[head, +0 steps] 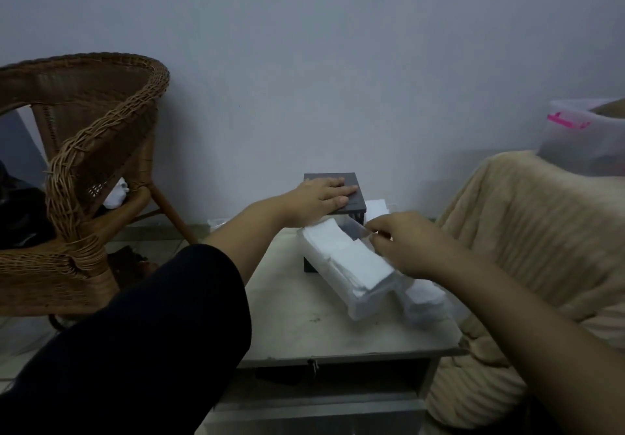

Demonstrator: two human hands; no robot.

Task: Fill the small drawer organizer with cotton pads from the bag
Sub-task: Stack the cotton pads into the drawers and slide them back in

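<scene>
Left hand (318,196): flat on the lid of the drawer organizer (358,209), fingers straight, spread and pointing right, palm pressing down. Nothing gripped.

Right hand (409,245): at the right rim of the pulled-out drawer (368,302), fingers curled, thumb and forefinger tips close together. Motion blur there, so I can't tell if they pinch the rim, a pad, or nothing.

Organizer: small dark grey box at the far middle of the table (304,329), close to the wall (338,62). Its clear drawer sticks out towards me, tilted down at the near end.

Cotton pads (351,258): white squares stacked in the drawer, filling it from the near end most of the way back. There's a dark gap at the far right corner, next to my right fingertips.

Bag (426,302): clear plastic with more white pads inside, lying on the table just right of the drawer and partly under my right wrist.

One white piece (376,208) shows behind the organizer's right side; can't tell what it is.

Surroundings: wicker chair (88,150) far left, beige blanket (527,231) draped on the right, translucent plastic bag with pink marking (581,140) on top of it. Black sleeve (142,343) on my left arm.
</scene>
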